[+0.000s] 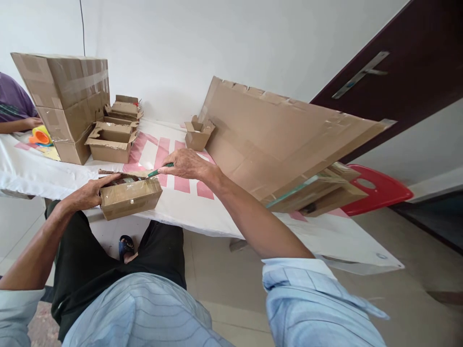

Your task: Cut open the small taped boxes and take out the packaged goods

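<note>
A small cardboard box (130,196) rests at the table's front edge, slightly tilted, with a cut flap raised along its far top side. My left hand (88,193) grips its left end, the index finger stretched along the top opening. In my right hand (185,165) is a green utility knife (159,171), its tip at the right end of the box's top edge. The contents show only as a dark strip under the flap, too little to name.
Stacked taped boxes (72,96) stand at the left, beside opened boxes (110,147). A small open box (198,137) and a large leaning cardboard sheet (275,140) stand to the right, near a red stool (383,188). Another person's hand (33,124) is near an orange-yellow object (40,137).
</note>
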### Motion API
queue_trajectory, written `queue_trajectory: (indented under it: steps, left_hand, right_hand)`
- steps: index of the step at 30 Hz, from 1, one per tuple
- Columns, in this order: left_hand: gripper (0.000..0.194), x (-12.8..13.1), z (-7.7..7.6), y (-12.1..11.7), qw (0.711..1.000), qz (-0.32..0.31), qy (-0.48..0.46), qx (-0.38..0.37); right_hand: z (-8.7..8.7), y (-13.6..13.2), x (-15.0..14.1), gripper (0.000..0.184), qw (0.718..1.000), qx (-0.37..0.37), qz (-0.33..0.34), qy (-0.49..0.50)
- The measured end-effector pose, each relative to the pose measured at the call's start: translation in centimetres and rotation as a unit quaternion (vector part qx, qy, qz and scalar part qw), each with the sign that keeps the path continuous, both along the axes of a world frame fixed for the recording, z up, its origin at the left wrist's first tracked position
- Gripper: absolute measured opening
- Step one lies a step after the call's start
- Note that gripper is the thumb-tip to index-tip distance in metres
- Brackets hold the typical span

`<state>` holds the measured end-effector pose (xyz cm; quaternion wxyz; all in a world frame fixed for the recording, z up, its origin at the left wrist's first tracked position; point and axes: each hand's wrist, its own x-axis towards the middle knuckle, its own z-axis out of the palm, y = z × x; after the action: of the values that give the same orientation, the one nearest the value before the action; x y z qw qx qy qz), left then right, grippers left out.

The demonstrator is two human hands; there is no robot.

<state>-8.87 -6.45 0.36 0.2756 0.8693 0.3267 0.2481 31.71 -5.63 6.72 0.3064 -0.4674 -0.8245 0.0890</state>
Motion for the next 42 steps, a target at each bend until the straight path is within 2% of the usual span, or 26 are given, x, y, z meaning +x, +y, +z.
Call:
queue_trajectory:
  steps: [3, 7, 10, 12, 14, 15, 17, 20, 23, 25, 27, 29, 32, 35, 37, 40, 42]
  left_hand:
    - [0.097, 0.1, 0.0, 0.0, 1.000, -0.003, 0.012, 0.005]
    - [0.098, 0.0, 0.1, 0.0, 1.000, -0.004, 0.025, 0.012]
    - [0.102, -0.6, 0.0, 0.0, 0.999, 0.006, 0.028, 0.017]
    - [0.109, -1.1, -0.2, -0.1, 0.999, 0.013, 0.035, 0.015]
    - [0.114, -1.4, -0.4, -0.2, 0.999, 0.015, 0.038, 0.013]
    - [0.115, -1.4, -0.5, -0.2, 0.999, 0.013, 0.035, 0.012]
    - [0.114, -1.1, -0.5, -0.3, 1.000, 0.007, 0.021, 0.013]
    - [0.108, -0.6, -0.1, -0.3, 1.000, 0.003, 0.003, 0.011]
    - [0.100, -0.5, 0.1, 0.0, 1.000, 0.007, -0.005, 0.001]
    - [0.093, -0.6, 0.1, 0.2, 1.000, 0.010, -0.008, -0.007]
    - [0.088, -0.6, 0.1, 0.4, 1.000, 0.017, -0.012, -0.021]
    - [0.086, -0.5, 0.0, 0.5, 0.999, 0.029, -0.019, -0.034]
    - [0.086, 0.0, 0.1, 0.7, 0.997, 0.052, -0.026, -0.041]
    - [0.086, 0.3, 0.2, 0.8, 0.997, 0.065, -0.029, -0.039]
    - [0.086, 0.4, 0.2, 1.0, 0.997, 0.064, -0.028, -0.038]
    - [0.086, 0.2, 0.1, 1.1, 0.998, 0.058, -0.019, -0.028]
    - [0.087, 0.0, -0.2, 1.2, 0.998, 0.057, -0.016, -0.019]
  right_hand:
    - [0.3, 0.8, -0.2, 0.063, 0.993, -0.019, 0.046, -0.108]
    - [0.7, 1.4, 0.5, 0.064, 0.985, 0.016, 0.025, -0.172]
    - [1.4, 1.5, 3.3, 0.061, 0.981, 0.054, -0.045, -0.183]
    - [1.6, 1.2, 6.3, 0.057, 0.983, 0.044, -0.077, -0.159]
    - [0.8, 0.5, 8.9, 0.046, 0.990, 0.033, -0.091, -0.099]
    - [-0.2, 0.1, 9.8, 0.040, 0.992, 0.028, -0.106, -0.071]
    - [-3.5, -1.1, 10.2, 0.033, 0.989, -0.001, -0.142, -0.051]
    - [-10.4, -3.1, 8.1, 0.026, 0.969, -0.088, -0.223, -0.053]
    - [-16.6, -4.5, 5.4, 0.023, 0.951, -0.108, -0.286, -0.052]
    - [-19.1, -5.0, 4.4, 0.020, 0.948, -0.111, -0.293, -0.047]
    - [-20.3, -4.9, 4.2, 0.017, 0.950, -0.109, -0.291, -0.038]
    - [-20.2, -4.4, 4.3, 0.019, 0.951, -0.104, -0.289, -0.028]
    - [-18.6, -3.1, 3.6, 0.032, 0.965, -0.064, -0.253, 0.020]
    - [-15.6, -2.1, 1.3, 0.043, 0.985, 0.039, -0.122, 0.114]
    - [-13.4, -1.7, -0.8, 0.047, 0.989, 0.087, -0.039, 0.114]
    - [-10.5, -1.6, -3.1, 0.046, 0.994, 0.081, 0.034, 0.069]
    - [-9.4, -2.1, -3.9, 0.033, 0.994, 0.078, 0.050, 0.052]
